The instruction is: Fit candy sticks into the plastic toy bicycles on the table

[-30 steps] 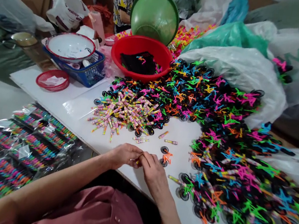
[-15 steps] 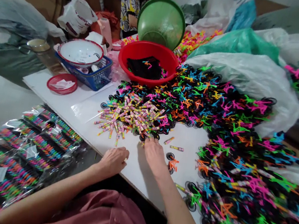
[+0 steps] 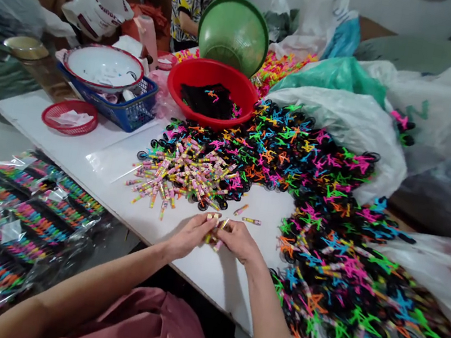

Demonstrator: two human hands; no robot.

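Above the front edge of the table, my left hand and my right hand are close together. Both are closed on small pink and yellow wrapped tubes, partly covered by the fingers. A heap of the same wrapped tubes lies just beyond, with two loose ones, including a tube, near my right hand. Small toy bicycles in bright colours with black wheels are piled behind the heap and down the right side.
A red basin with black contents stands at the back, near a tilted green basin. At left are a blue basket, an enamel bowl and a red tray. Bagged bicycles lie lower left. A person is behind.
My right hand has drawn back from the tube heap, and my left hand has moved right and up to meet it. Tubes now show between them. The view has shifted somewhat.
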